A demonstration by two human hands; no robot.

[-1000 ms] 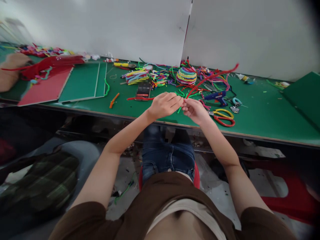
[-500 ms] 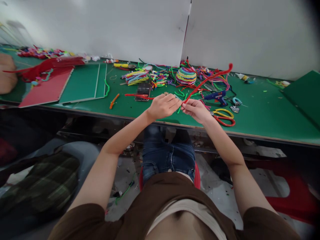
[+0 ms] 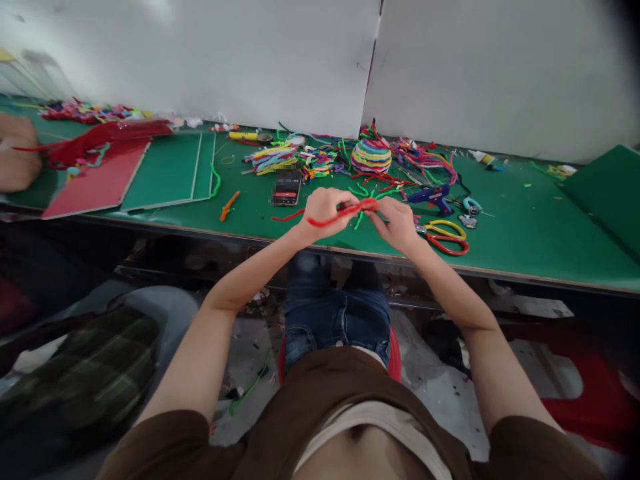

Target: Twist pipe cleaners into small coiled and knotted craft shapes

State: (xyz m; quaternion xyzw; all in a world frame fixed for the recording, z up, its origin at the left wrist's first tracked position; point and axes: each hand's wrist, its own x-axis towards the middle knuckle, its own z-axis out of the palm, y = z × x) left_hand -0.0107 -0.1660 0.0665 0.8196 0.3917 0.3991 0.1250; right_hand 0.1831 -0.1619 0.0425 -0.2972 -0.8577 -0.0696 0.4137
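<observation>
A fuzzy red pipe cleaner is pinched between both hands above the front of the green table. My left hand is closed on it, with one red end sticking out to the left behind the wrist. The other red length folds back across my left hand's knuckles. My right hand grips the bend with thumb and fingers, close against the left fingertips. Just beyond the hands lie green pipe cleaner pieces. Scissors with yellow and red handles rest right of my right hand.
A phone lies beyond my left hand. Behind stand a striped ball and bundles of coloured pipe cleaners. A blue glue gun lies to the right. Green and red boards lie left, near another person's arm.
The long red end that pointed up and right has swung over to the left, now lying across my left hand. Both hands stay close together in nearly the same place.
</observation>
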